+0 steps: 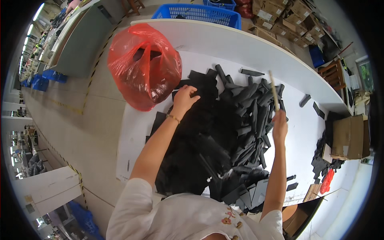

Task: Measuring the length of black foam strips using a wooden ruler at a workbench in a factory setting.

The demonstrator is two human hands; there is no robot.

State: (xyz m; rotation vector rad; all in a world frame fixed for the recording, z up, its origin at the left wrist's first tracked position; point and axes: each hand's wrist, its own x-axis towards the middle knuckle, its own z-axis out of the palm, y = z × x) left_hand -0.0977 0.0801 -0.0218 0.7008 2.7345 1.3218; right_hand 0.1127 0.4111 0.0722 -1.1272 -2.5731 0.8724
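Note:
My right hand (280, 125) is closed round a thin pale stick (274, 90), which looks wooden and points away from me over the right side of a black heap. My left hand (185, 100) is over the heap's far left part, beside a red plastic bag. Its fingers are bent and apart, with nothing visible between them; whether they touch the black material is hard to tell. Curled black strips (256, 120) are heaped on the right. Flat black pieces (204, 82) lie near my left hand, and the dark middle of the heap shows little detail.
The red bag (148, 68) stands at the table's far left corner. A pale raised board (240, 38) runs along the far edge, with a blue basket (196, 13) behind it. To the right are a cardboard box (348, 138) and more black pieces (320, 158).

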